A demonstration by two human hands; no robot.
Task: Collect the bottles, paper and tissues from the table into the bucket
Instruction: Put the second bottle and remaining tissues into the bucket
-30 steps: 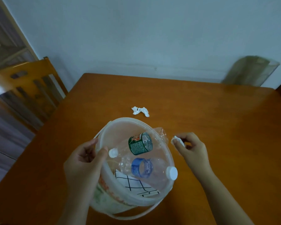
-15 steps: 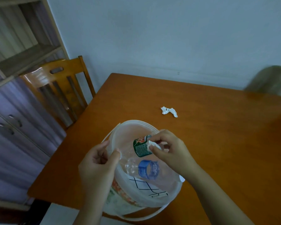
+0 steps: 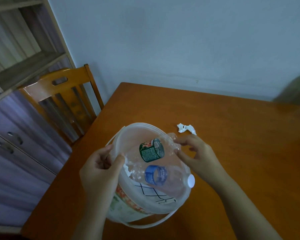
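Note:
A white plastic bucket (image 3: 139, 125) stands on the wooden table (image 3: 246, 153) near its front left edge. Inside lie a clear bottle with a green label (image 3: 151, 150), a clear bottle with a blue label (image 3: 156, 175) and a white cap, a sheet of paper with black lines (image 3: 154, 194), and a small white tissue (image 3: 128, 169) against the left wall. My left hand (image 3: 100, 165) grips the bucket's left rim. My right hand (image 3: 197, 154) hovers over the right rim with fingers apart and nothing in it. Another crumpled tissue (image 3: 186, 129) lies on the table just behind the bucket.
A wooden chair (image 3: 62, 94) stands at the table's left side. Behind it are a purple cabinet (image 3: 10, 146) and open shelves. The wall runs along the table's far edge. A blurred grey-green object (image 3: 298, 91) sits at the far right.
My right hand carried a small tissue from beside the bucket to over it and let it go. The tissue now lies inside. My left hand kept its hold on the rim.

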